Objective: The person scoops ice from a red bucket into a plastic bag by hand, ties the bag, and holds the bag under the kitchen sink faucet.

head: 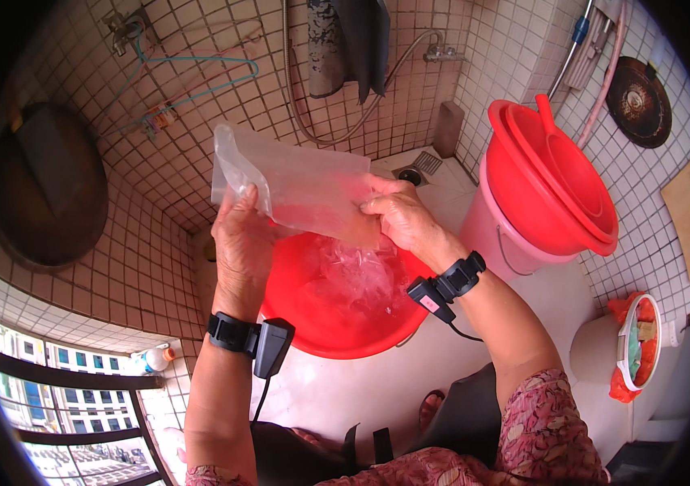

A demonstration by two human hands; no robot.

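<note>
A translucent plastic bag [314, 176] is stretched between my two hands, above a large red plastic basin [333, 349]. My left hand [242, 237] grips its left end, where one corner folds over. At the other end, my right hand [399, 212] pinches the edge between thumb and fingers. Crumpled clear plastic [357, 273] lies in the basin, seemingly in water. The held bag hides the basin's far rim. Each wrist wears a black strap with a small dark device and a cable.
Right of the basin, red basins and a dipper [570, 164] are stacked on a pink bucket [491, 243]. A lined waste bin [600, 352] stands nearer me. Behind are a floor drain [410, 176] and a metal shower hose [357, 130]. A barred window [71, 437] is at left.
</note>
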